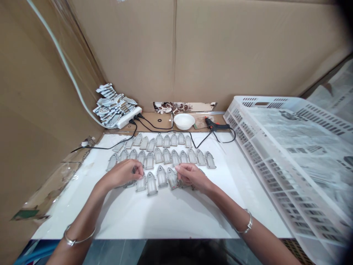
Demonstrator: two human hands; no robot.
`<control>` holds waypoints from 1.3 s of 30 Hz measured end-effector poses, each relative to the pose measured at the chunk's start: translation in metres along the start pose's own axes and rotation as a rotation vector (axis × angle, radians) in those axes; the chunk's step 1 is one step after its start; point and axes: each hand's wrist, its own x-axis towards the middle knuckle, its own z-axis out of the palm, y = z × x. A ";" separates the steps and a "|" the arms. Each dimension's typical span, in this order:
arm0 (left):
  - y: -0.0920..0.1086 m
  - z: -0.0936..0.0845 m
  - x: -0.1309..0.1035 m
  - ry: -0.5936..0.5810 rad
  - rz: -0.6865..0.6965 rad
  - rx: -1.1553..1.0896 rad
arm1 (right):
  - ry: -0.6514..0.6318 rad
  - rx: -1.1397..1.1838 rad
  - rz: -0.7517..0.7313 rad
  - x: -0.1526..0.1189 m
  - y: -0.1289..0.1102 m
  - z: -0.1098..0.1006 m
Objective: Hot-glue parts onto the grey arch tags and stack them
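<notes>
Several translucent grey, arch-shaped plastic pieces (162,176) lie in three rough rows on the white tabletop (171,221). Over the left end of the front row, my left hand (125,173) is closed, thumb and fingers curled together just above one grey piece (140,185). My right hand (194,176) pinches thumb and forefinger beside another front-row piece (172,179) and covers part of the pieces to its right. Whatever is between the fingers of either hand is too small or hidden to make out.
A white crate (261,162) lined with plastic fills the right side. At the back are a white bowl (184,121), a black glue gun (216,125), a power strip (129,117) with trailing cables, and a pile of white-and-gold pieces (111,105). Cardboard walls (220,51) surround the table.
</notes>
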 end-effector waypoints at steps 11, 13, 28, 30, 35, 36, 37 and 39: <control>0.056 0.018 -0.001 0.079 0.179 -0.371 | 0.027 -0.371 -0.092 0.000 -0.001 0.016; 0.067 0.030 -0.001 0.046 0.231 -0.480 | 0.007 -0.412 -0.105 -0.001 0.001 0.022; 0.018 0.006 -0.009 0.302 0.120 -0.486 | -0.130 0.015 -0.027 -0.002 -0.002 0.018; -0.004 -0.006 -0.018 0.340 0.077 -0.397 | -0.151 0.152 0.021 -0.001 -0.004 0.014; -0.039 -0.010 -0.031 0.251 0.000 -0.244 | -0.166 0.168 0.024 -0.001 -0.007 0.010; -0.043 -0.008 -0.032 0.232 0.002 -0.235 | -0.168 0.152 0.013 -0.001 -0.006 0.009; -0.045 -0.006 -0.032 0.216 0.007 -0.229 | -0.167 0.136 0.004 -0.001 -0.004 0.009; -0.050 -0.003 -0.030 0.191 0.018 -0.225 | -0.153 0.106 0.001 0.000 -0.001 0.008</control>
